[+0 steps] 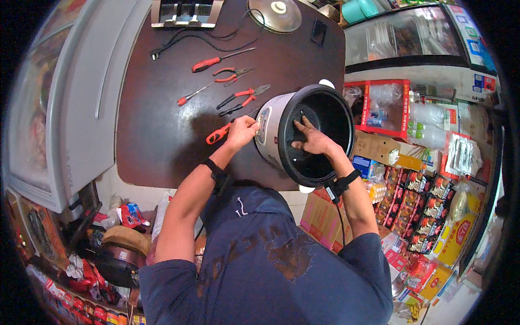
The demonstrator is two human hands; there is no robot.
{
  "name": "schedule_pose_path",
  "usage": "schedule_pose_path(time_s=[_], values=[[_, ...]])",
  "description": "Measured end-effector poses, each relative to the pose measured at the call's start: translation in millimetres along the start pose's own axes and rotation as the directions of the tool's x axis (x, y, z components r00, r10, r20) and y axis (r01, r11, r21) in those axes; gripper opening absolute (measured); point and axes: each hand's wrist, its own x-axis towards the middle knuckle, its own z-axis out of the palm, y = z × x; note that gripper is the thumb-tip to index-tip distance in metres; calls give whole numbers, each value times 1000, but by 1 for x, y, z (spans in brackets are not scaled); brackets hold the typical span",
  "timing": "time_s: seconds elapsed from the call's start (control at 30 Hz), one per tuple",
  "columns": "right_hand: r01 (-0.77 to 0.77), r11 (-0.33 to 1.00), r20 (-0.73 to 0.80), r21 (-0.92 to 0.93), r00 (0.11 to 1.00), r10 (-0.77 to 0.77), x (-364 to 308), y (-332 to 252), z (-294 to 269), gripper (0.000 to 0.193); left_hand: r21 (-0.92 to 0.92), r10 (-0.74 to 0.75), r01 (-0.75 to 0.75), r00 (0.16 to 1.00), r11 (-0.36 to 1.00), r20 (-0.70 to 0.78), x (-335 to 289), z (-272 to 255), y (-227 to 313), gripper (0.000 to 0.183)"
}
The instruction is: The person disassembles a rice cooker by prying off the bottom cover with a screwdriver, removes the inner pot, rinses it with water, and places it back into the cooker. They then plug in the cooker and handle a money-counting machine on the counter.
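A pale electric cooker [273, 127] lies tilted near the table's right edge, its black inside facing right and up. My left hand [244, 131] is at the control panel on the cooker's side, fingertips pinched together; whatever they grip is hidden. Inside the black inner wall [319, 116] reaches my right hand [314, 138], with fingers spread and touching the surface, holding nothing. Just left of my left hand lies a red-handled screwdriver [219, 134], its shaft partly covered. Beyond it are red-handled combination pliers [244, 100].
Farther back on the dark table [157, 141] lie long-nose pliers [233, 75], two more screwdrivers [206, 64], a black power cord [206, 36], a glass lid [276, 13] and a phone [318, 32]. Packaged goods [417, 200] crowd the right. A grey-white cabinet [86, 97] borders the left.
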Motion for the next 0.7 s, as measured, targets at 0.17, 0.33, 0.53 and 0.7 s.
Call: schedule_pose_path(time_s=[0.17, 0.33, 0.53, 0.7], values=[[40, 990, -21, -139, 999, -43, 5, 6, 12, 97, -41, -70, 71, 997, 997, 22, -2, -2, 6, 37], [40, 980, 15, -193, 999, -38, 8, 10, 17, 103, -57, -72, 74, 997, 996, 41, -4, -3, 10, 34], [-33, 972, 82, -232, 995, 53, 6, -6, 19, 110, -159, -123, 139, 987, 977, 103, -6, -4, 9, 33], [-7, 981, 41, -194, 999, 15, 3, -4, 15, 104, -136, -84, 100, 989, 986, 120, -8, -7, 11, 30]])
